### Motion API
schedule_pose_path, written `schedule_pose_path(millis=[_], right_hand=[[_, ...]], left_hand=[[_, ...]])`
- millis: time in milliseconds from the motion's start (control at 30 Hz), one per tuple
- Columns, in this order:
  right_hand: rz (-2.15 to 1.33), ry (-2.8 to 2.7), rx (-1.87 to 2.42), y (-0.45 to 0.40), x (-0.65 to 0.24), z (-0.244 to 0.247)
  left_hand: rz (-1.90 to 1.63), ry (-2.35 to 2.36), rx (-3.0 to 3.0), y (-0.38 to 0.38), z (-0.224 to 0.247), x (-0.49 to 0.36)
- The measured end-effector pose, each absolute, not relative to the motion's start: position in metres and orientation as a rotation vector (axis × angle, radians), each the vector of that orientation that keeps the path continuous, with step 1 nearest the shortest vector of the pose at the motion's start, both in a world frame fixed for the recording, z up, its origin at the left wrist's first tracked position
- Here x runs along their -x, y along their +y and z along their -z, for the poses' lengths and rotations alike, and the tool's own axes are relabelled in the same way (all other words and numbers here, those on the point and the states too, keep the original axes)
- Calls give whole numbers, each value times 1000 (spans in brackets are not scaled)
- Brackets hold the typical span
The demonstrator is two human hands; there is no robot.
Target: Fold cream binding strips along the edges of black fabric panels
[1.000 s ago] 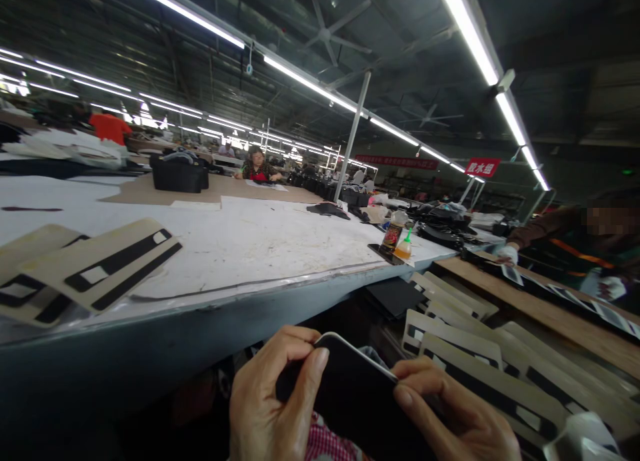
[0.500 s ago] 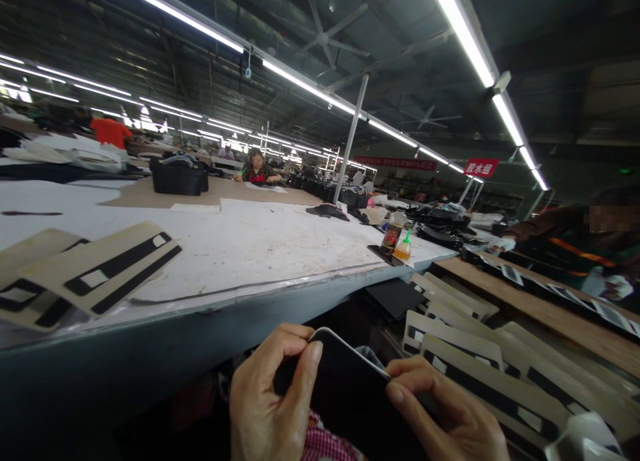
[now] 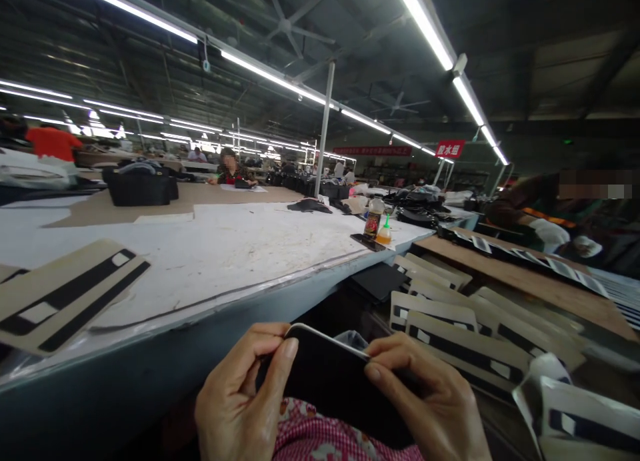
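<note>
Between my two hands is a black panel [image 3: 335, 381] with a pale edge along its top and a rounded corner. My left hand [image 3: 250, 381] pinches that rounded corner between thumb and forefinger. Farther along the same edge, my right hand [image 3: 420, 388] grips with thumb and fingers. The panel hangs tilted above my lap, where a pink checked cloth [image 3: 325, 438] shows. Its lower part is dark and its outline there is hard to make out.
A white-topped table [image 3: 240, 248] spans the front, with beige pieces with black strips [image 3: 75, 294] at left. A bottle [image 3: 373, 221] and a small green-tipped bottle [image 3: 384, 233] stand near its edge. More beige pieces [image 3: 465, 341] lie at right. A gloved co-worker's hand [image 3: 550, 233] is beyond.
My view has turned slightly right, so the scene sits farther left. Both hands keep their pinch on the panel's edge. The co-worker's gloved hands at right have changed position.
</note>
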State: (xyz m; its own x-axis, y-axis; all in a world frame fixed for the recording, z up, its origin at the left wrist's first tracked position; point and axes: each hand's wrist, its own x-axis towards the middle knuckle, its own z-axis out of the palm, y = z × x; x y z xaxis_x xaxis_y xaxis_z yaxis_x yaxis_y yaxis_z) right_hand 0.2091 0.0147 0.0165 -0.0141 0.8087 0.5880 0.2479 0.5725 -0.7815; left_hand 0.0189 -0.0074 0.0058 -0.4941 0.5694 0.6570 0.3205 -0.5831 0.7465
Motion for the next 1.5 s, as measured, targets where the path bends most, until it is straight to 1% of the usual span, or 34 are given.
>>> schedule_pose_path(millis=[100, 233, 433, 667, 1000, 1100, 1167, 1300, 1400, 1500], right_hand=[[-535, -1631, 880, 17, -212, -15], [-525, -1589, 849, 19, -211, -12], [-598, -1524, 948, 15, -208, -15], [-601, -1503, 1002, 16, -209, -16], [-556, -1501, 1004, 13, -209, -18], [-560, -1500, 1013, 13, -211, -18], [-561, -1507, 1018, 13, -212, -18], [-558, -1523, 1033, 13, -214, -19], [-552, -1523, 1040, 13, -214, -20], [-555, -1522, 1061, 13, -214, -20]], left_hand=[[-2172, 1338, -1571, -6, -4, -17], [-2193, 1283, -1513, -4, -2, -16], [-2150, 1243, -1490, -1, -5, -22], [-2180, 1235, -1231, -1, -13, -37], [-2196, 1270, -1392, 0, -5, -23], [-2190, 1400, -1313, -2, -5, -22], [-2160, 1461, -1417, -4, -7, -21], [-2093, 1376, -1731, -6, -10, -15], [-2087, 1307, -1716, -7, -10, -14], [-2157, 1272, -1644, -8, -10, -20]])
